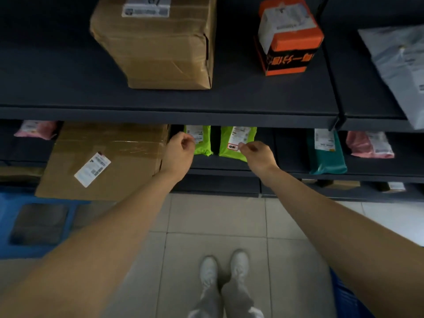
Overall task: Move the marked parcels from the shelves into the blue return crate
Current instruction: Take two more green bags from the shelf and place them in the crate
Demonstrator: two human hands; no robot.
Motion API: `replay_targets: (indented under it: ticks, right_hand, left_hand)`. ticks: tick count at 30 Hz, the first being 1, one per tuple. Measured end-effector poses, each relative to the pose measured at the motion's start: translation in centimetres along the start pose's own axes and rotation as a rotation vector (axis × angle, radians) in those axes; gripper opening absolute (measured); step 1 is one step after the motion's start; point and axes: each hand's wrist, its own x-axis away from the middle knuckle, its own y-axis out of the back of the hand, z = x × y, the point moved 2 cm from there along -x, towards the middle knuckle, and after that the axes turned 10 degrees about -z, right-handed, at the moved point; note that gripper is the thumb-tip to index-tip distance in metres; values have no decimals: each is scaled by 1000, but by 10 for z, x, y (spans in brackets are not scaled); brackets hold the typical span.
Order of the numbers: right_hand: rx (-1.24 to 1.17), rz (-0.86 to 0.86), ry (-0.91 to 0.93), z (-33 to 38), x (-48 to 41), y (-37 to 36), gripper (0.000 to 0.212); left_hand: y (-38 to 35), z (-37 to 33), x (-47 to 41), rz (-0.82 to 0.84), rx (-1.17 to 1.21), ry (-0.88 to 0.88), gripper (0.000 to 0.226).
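Two bright green parcels lie side by side on the middle shelf (229, 167). The right green parcel (231, 140) carries a red-bordered sticker (232, 146) below its white label. The left green parcel (203, 143) shows only a white label. My right hand (258, 156) hovers over the right parcel's lower corner, its curled fingertips touching the sticker. Just left of the other parcel, my left hand (180, 151) is loosely curled, knuckles overlapping the parcel's edge. Neither parcel is lifted. The blue crate (9, 226) stands on the floor at the lower left, partly hidden by a box.
A large cardboard box (105, 161) juts off the middle shelf beside my left hand. A teal parcel (328, 157) and pink parcels (369, 145) lie to the right. The upper shelf holds a brown carton (160, 47), an orange box (289, 37) and a grey bag (401, 65).
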Motion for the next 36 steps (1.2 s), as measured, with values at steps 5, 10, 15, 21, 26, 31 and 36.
replay_targets:
  ticks: [5,10,15,21,26,31,36]
  right_hand:
    - [16,-29,-40,-36,-50,-26,51]
    - [76,-33,-112,-77,-101,-55,65]
    - [151,-49,-140,-101,-151,-82,68]
    - [181,-139,-264,-124,-196,-108,64]
    - [86,-178,-370,-140,-223,-118,57]
    - [146,-251,-340,-138,-243,-122,57]
    - [44,-253,-333,-140,-252,-129,41]
  left_hand:
    - [-45,41,-25,36,-75,54,14]
    - [-80,95,-61,30,-189,145,22]
    - [-108,138,-99,1,-321,202,30]
    - [-143,172,-138,-27,-288,442,44]
    - [-164,191,-153,-73,-86,602,65]
    - [-172,198,-168,-67,-8,650,71]
    - [-184,189,-172,124,169,659,57]
